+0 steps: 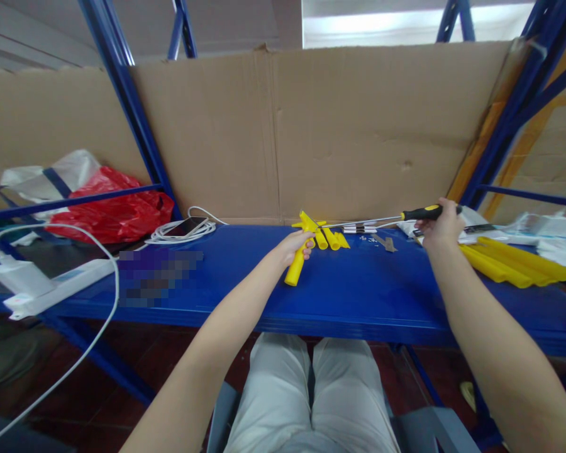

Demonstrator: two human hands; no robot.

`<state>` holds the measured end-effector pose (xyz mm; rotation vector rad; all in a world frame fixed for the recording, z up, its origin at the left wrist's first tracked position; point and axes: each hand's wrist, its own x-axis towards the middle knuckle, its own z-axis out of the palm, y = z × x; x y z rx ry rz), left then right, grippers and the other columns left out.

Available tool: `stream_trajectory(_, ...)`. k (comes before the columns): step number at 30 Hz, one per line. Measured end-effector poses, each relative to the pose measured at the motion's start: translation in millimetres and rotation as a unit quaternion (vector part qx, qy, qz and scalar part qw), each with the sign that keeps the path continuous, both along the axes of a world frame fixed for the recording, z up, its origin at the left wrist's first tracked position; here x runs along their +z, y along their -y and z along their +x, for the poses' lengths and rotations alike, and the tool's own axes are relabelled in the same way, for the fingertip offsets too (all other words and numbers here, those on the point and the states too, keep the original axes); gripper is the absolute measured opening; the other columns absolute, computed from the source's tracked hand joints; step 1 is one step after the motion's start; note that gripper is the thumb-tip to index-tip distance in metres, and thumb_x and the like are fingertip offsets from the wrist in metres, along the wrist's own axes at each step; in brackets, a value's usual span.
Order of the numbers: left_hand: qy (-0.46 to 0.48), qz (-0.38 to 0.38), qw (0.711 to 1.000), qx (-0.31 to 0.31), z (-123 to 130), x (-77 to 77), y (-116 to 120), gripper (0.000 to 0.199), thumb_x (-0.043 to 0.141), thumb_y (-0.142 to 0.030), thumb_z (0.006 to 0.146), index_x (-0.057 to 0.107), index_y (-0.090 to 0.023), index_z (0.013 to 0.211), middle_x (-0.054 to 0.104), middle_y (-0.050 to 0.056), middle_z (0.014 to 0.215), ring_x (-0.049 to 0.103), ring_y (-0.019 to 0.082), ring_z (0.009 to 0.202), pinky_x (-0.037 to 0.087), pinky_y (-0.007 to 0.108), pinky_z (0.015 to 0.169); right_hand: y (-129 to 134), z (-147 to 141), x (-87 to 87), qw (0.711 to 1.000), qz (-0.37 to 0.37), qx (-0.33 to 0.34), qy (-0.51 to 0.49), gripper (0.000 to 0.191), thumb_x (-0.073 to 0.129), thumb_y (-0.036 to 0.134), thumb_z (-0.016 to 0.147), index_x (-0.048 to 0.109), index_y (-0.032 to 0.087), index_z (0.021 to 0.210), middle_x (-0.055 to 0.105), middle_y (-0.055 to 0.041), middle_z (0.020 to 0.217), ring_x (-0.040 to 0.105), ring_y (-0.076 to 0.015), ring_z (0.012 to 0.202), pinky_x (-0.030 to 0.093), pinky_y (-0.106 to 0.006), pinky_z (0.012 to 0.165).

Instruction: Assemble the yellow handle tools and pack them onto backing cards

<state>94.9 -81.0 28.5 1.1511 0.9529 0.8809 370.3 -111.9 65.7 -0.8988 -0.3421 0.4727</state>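
Note:
My left hand (pixel 298 246) is closed around a yellow plastic piece (pixel 294 273) with a tube-like handle and a branching top, held over the blue table (pixel 245 277). In my right hand (pixel 441 228) is a long screwdriver (pixel 419 214) with a black and yellow handle. Its shaft runs left, almost level, and the tip meets or passes close by the top of the yellow piece; contact is too small to tell. Several more yellow parts (pixel 331 239) lie just behind my left hand. Small pale bits (pixel 368 239) and flat grey-brown pieces (pixel 387 243) lie below the shaft.
Long yellow ridged pieces (pixel 514 261) and clear plastic bags (pixel 554 229) lie on the right. To the left are a white power strip (pixel 75 283), a coiled white cable (pixel 182 234) and a red bag (pixel 117 204). A cardboard sheet (pixel 339 132) backs the table between blue posts.

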Motion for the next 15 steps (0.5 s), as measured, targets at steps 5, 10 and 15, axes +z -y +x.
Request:
stream_trajectory(5,0.001,0.0,1.0,-0.005,0.3,1.2,0.7,0.016,0.04,-0.009,0.089,0.039,-0.021,0.079,0.036,-0.011,0.044,0.029,0.004,0.027,0.021,0.015,0.033,-2.5,1.0,-1.8,1.0,0.005,0.001,0.005,0.015,0.045,0.018,0.088,0.041,0.02,0.074,0.042,0.0078,0.048,0.041,-0.0096,0.032,0.035,-0.019,0.029)
stream_trajectory(10,0.012,-0.005,1.0,-0.009,0.0,1.1,1.4,0.016,0.04,-0.009,0.089,0.038,-0.021,0.079,0.036,-0.011,0.045,0.029,0.003,0.027,0.02,0.014,0.032,-2.4,0.3,-1.6,1.0,-0.005,-0.002,0.005,0.014,0.045,0.019,0.088,0.041,0.02,0.075,0.042,0.0081,0.049,0.04,-0.0086,0.031,0.035,-0.018,0.029)
stream_trajectory(15,0.032,-0.017,0.999,-0.021,-0.9,0.8,0.3,0.015,0.041,-0.01,0.089,0.038,-0.021,0.079,0.036,-0.011,0.045,0.029,0.003,0.027,0.02,0.013,0.032,-0.9,0.9,-1.1,1.0,-0.003,0.009,-0.001,0.011,0.046,0.018,0.087,0.041,0.021,0.077,0.042,0.008,0.05,0.041,-0.0085,0.033,0.036,-0.018,0.028)
